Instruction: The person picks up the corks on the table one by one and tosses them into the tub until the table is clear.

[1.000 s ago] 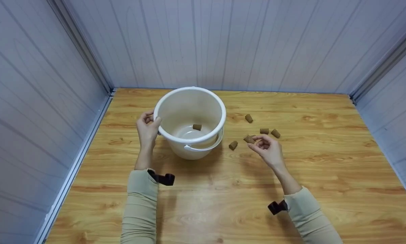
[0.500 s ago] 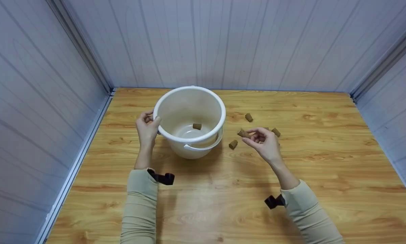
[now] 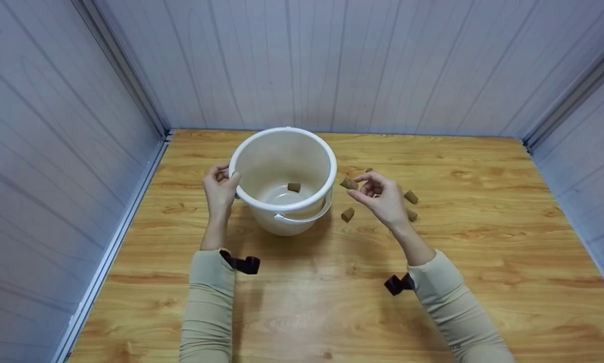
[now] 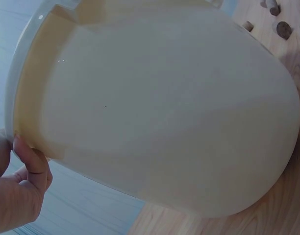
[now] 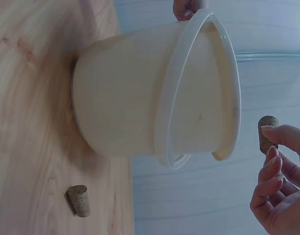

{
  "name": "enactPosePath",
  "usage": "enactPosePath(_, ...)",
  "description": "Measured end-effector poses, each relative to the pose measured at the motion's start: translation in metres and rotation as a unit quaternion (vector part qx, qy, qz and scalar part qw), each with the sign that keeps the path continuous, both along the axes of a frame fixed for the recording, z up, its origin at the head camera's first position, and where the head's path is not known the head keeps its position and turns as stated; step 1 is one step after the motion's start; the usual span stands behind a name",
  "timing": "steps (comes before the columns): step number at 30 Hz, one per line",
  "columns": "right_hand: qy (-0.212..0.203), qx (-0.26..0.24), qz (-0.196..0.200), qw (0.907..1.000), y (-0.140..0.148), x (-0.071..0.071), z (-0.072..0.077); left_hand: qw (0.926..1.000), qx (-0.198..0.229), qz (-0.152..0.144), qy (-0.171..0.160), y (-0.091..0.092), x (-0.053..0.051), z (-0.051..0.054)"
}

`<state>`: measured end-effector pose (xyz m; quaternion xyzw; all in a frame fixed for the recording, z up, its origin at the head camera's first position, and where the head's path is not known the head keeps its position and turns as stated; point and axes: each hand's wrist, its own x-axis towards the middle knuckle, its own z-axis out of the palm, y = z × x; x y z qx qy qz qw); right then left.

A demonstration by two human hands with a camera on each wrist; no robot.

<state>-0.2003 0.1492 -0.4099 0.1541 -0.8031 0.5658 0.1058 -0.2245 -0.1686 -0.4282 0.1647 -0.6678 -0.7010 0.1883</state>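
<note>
A white plastic bucket stands upright on the wooden table. My left hand grips its rim at the left side, the thumb over the edge; the left wrist view shows the fingers curled under the rim. One cork lies at the bottom of the bucket. Between thumb and fingertips my right hand pinches another cork, held in the air just right of the rim. In the right wrist view this held cork is above the height of the bucket's mouth.
Loose corks lie to the right of the bucket: one near its base, two beyond my right hand, and one partly hidden behind its fingers. The bucket's handle hangs at the front. Panel walls enclose the table.
My right hand has lifted the cork from among the others and carried it left and away from me towards the bucket's rim. The left hand and the bucket stay put.
</note>
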Motion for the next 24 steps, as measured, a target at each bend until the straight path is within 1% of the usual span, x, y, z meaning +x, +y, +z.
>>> enactPosePath(3, 0.004, 0.003, 0.002, 1.0, -0.004, -0.005, 0.002, 1.0, 0.004, 0.001, 0.009, 0.0, -0.001, -0.001)
enactPosePath(8, 0.006, -0.008, 0.007, 0.9999, -0.011, -0.011, 0.006, 0.9997, 0.011, 0.002, 0.021, 0.001, -0.001, -0.002)
enactPosePath(18, 0.004, -0.024, -0.002, 0.9997, -0.028, -0.018, 0.012, 1.0, -0.003, -0.004, 0.005, -0.001, -0.001, 0.0)
enactPosePath(20, 0.001, -0.025, 0.003, 0.9997, -0.032, -0.017, 0.016, 1.0, -0.001, -0.004, 0.006, -0.001, -0.001, 0.0)
enactPosePath(22, -0.005, -0.021, 0.006, 0.9998, -0.036, -0.013, 0.025, 1.0, 0.0, -0.003, 0.005, -0.001, -0.001, -0.001)
enactPosePath(24, -0.005, -0.019, 0.01, 0.9998, -0.039, -0.014, 0.025, 1.0, 0.0, 0.0, 0.001, -0.001, -0.001, -0.001)
